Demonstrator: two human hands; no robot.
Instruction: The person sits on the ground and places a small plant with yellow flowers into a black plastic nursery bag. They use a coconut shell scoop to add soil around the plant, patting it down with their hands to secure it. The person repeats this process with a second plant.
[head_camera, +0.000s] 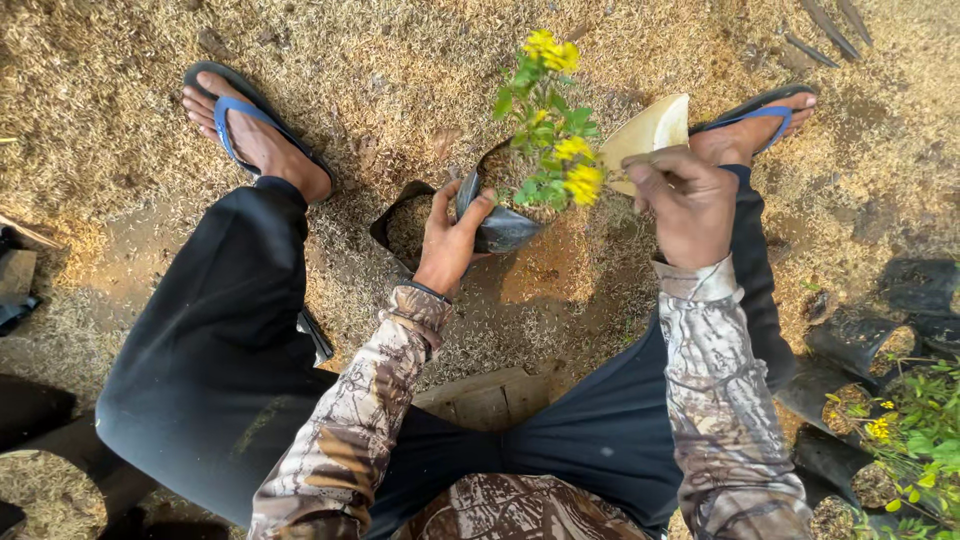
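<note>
the person sits low with knees spread, both feet in blue-strapped sandals on ground covered with dry husk litter (380, 70). the left hand (452, 235) is clamped on the rim of a black grow bag (500, 228), thumb hooked over the edge and fingers wrapped on the outside wall. the bag stands between the feet, tilted a little toward the left hand, and holds a small plant (548, 130) with green leaves and yellow flowers. just to the left of it, touching it, sits a second black bag (405, 222) filled with husk mix and bearing no plant. the right hand (690, 205) is closed around a pale, curved scoop (648, 132), which may be a piece of shell or dry husk, though the view is too poor to tell; its tip sits just beside the plant's foliage above the bag's rim. at the right edge, well apart from the hands, more black bags (865, 345) lie in a cluster, some with yellow-flowered seedlings (915, 430).
</note>
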